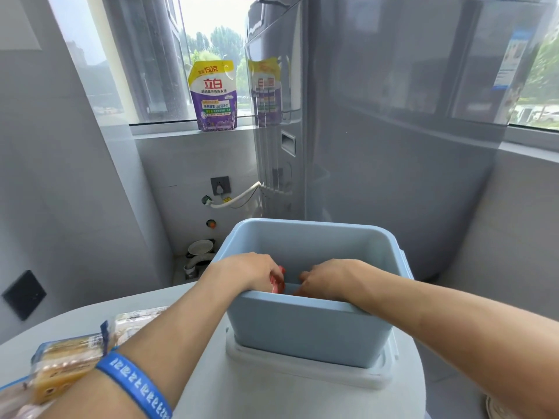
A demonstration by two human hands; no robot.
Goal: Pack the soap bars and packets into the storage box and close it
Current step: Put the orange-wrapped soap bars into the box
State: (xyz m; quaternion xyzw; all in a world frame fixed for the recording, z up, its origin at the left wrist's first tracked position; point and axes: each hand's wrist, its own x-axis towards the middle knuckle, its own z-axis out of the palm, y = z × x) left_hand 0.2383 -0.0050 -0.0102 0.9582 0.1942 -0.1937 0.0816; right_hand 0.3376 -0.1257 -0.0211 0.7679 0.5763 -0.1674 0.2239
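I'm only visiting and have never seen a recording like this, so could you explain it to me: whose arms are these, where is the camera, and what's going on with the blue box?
There is no machine here. A person wears a wide-angle camera on the head, so you look down along both bare arms.

Both hands reach into an open light-blue storage box, which stands on what looks like its white lid on a rounded pale table. The left hand has its fingers on something red, mostly hidden by the box wall. The right hand is curled beside it; what it grips cannot be seen.

By the left arm lie clear-wrapped packets, not yet packed. A detergent pouch stands on the windowsill.
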